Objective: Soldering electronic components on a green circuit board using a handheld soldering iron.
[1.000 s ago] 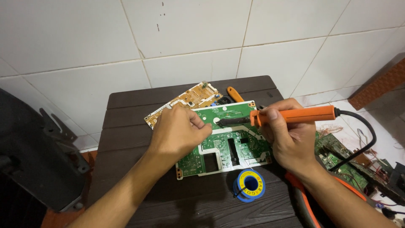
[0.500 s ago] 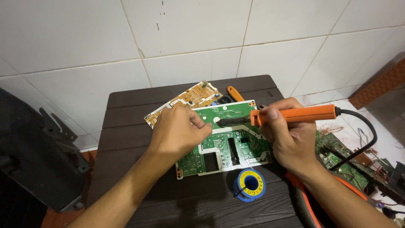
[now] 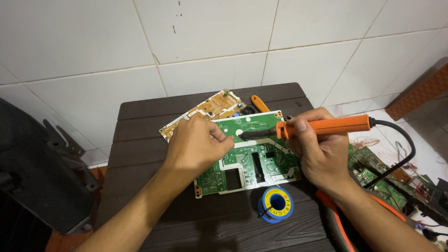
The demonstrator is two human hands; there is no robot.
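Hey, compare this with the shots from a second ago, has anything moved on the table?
No visible change. The right hand keeps holding the orange soldering iron with its tip over the green circuit board, and the left hand still rests on the board's left part. The blue solder spool and the tan board lie where they were.

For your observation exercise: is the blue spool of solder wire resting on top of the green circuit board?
No. The blue spool lies on the dark table, just off the near edge of the green circuit board.

Orange soldering iron, green circuit board
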